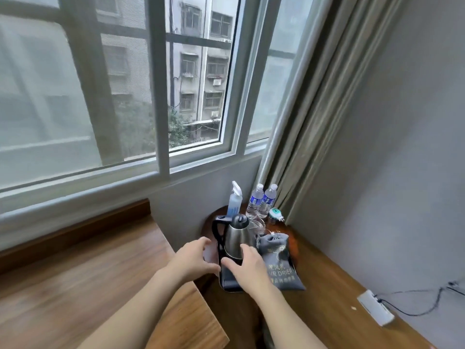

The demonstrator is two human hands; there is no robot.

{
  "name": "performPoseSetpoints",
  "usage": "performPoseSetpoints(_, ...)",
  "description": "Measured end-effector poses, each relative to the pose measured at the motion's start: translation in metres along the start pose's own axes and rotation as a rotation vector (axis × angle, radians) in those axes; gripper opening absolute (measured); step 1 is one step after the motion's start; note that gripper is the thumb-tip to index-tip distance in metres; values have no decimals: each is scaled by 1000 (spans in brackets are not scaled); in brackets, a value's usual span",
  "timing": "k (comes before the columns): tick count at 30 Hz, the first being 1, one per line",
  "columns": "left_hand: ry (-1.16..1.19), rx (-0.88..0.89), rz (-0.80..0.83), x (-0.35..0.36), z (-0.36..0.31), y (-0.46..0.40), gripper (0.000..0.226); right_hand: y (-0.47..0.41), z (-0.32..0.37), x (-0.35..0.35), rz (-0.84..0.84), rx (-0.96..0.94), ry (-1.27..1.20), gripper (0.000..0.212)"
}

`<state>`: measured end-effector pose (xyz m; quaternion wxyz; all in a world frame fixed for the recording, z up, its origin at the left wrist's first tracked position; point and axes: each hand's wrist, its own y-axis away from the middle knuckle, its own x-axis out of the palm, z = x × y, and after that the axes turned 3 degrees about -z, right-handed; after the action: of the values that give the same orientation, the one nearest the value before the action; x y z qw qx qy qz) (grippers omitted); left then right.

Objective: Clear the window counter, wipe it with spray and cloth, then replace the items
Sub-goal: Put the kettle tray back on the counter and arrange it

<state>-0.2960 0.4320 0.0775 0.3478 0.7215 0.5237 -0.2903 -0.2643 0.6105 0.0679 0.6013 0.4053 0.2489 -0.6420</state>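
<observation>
A steel kettle with a black handle stands on a black tray in the corner of the wooden counter. A grey hair-drier bag lies on the tray's right side. Behind them stand a spray bottle, two water bottles and a small white-and-green plug-in device. My left hand reaches toward the tray's left edge, fingers spread. My right hand hovers over the tray in front of the kettle, fingers relaxed. No cloth is in view.
A raised wooden window ledge fills the left, under the window. A curtain hangs at the corner. A white socket block with a black cable lies on the counter at the right, near the wall.
</observation>
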Motion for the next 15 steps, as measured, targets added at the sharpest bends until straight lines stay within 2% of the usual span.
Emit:
performPoseSetpoints(8,51,16,108,44,-17,-64,75,-27,-55,-8,-70,159,-62,82)
performPoseSetpoints(15,103,-63,132,77,-25,-98,86,-60,-101,-18,-82,261,-94,97)
